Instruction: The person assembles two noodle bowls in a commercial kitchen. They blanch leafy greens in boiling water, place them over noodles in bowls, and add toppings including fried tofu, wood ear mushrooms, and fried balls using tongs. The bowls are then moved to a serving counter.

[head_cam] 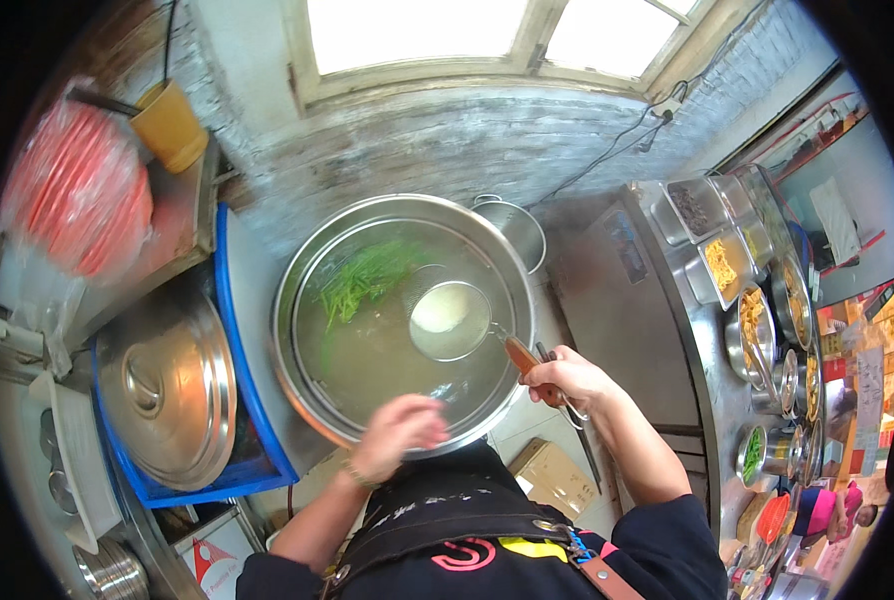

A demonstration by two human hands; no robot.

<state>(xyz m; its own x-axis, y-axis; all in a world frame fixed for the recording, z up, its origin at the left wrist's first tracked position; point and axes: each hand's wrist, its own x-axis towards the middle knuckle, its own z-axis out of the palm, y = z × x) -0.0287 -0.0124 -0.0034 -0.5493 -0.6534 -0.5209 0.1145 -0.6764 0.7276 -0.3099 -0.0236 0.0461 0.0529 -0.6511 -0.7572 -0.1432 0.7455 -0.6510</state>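
A large round steel pot (pixel 289 360) of cloudy liquid stands before me, with green leafy vegetables (pixel 368 281) floating at its upper left. My right hand (pixel 567 379) grips the wooden handle of a wire mesh strainer (pixel 451 321); thin dark sticks are also at that hand. The strainer's bowl is over the middle of the pot, with something pale in it that I cannot identify. A second mesh rim shows just behind it, partly hidden. My left hand (pixel 406 431), somewhat blurred, is over the pot's near rim, fingers bent, with nothing visible in it.
A steel lid (pixel 169 390) lies in a blue-edged container on the left. Behind the pot stands a smaller steel cylinder (pixel 518 232). On the right, a steel counter (pixel 676 277) bears food pans and bowls. A cardboard box (pixel 556 480) is on the floor. A person (pixel 829 514) is at far right.
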